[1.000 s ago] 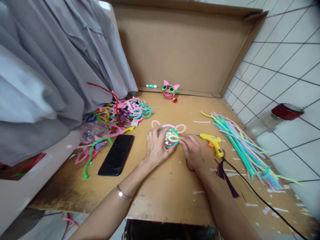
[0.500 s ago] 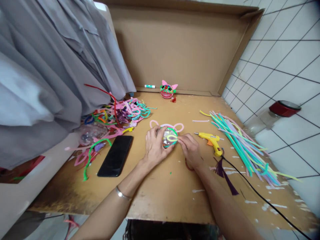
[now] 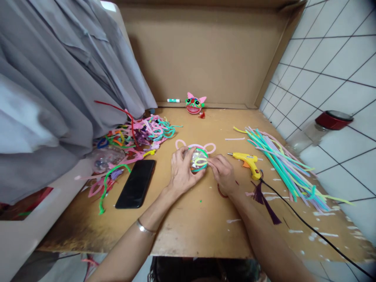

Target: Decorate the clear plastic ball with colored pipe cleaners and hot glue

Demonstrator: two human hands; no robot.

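Note:
My left hand [image 3: 183, 169] is closed around a clear plastic ball [image 3: 196, 155] edged with green and teal pipe cleaner. Behind the ball, a pink pipe cleaner with two ear-like loops [image 3: 210, 148] sticks out to both sides. At the ball's front a bent yellow-green pipe cleaner [image 3: 201, 161] lies as a loop; my right hand [image 3: 222, 172] pinches its right end. A dark red cord or loop [image 3: 222, 191] shows partly under my right wrist.
A yellow glue gun [image 3: 248, 161] lies right of my right hand, by a purple tassel [image 3: 262, 197] and a bundle of pipe cleaners [image 3: 282, 166]. Left are a black phone [image 3: 136, 184] and tangled pipe cleaners [image 3: 147, 131]. A finished cat-like head [image 3: 194, 105] and glue stick [image 3: 173, 100] stand behind.
The yellow-green loop and my right fingers have shifted slightly left across the ball. My left hand keeps its hold. The whole view has tilted a little.

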